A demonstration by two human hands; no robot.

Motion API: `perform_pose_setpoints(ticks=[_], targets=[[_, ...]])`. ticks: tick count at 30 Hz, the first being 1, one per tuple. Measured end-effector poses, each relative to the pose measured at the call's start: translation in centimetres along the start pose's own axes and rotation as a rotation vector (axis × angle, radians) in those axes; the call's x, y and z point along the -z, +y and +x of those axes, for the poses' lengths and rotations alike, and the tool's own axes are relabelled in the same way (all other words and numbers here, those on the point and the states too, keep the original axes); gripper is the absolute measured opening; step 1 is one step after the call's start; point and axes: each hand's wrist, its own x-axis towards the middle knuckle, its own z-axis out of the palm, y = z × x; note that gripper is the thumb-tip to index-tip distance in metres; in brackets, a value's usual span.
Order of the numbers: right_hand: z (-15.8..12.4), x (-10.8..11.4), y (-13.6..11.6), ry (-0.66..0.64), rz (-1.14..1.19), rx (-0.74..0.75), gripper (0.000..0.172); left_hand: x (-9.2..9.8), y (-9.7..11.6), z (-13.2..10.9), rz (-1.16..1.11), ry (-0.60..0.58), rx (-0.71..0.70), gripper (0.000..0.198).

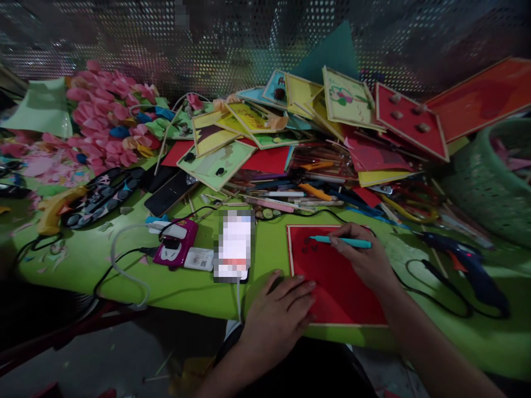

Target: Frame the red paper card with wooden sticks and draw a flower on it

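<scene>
A red card with a pale thin border [340,293] lies flat on the green table in front of me. My right hand [363,254] grips a turquoise marker [352,242], its tip at the card's upper left. Several small dark marks [309,247] show on the card near that tip. My left hand [286,304] rests with fingers stretched out over the card's lower left edge. To the left of the card lies a lit phone [234,243], its screen blurred out and a white cable plugged into it.
A blue glue gun [468,271] with its cord lies at the right, below a green basket [477,182]. A purple power strip [176,243] and a yellow glue gun [58,210] are at the left. Framed cards [348,99], pens and pink paper petals [103,121] pile up behind.
</scene>
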Motion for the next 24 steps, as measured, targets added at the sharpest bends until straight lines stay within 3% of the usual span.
perform_pose_setpoints(ticks=[8, 15, 24], targets=[[-0.07, 0.19, 0.59, -0.002, 0.032, -0.003, 0.017, 0.19, 0.07, 0.15, 0.006, -0.012, 0.008, 0.029], [-0.21, -0.06, 0.21, -0.024, 0.049, 0.019, 0.018, 0.29, 0.04, 0.31, -0.007, 0.056, -0.004, 0.026], [-0.27, -0.22, 0.4, -0.046, 0.033, 0.028, 0.016, -0.05, 0.01, -0.07, 0.001, -0.012, 0.0, 0.03]])
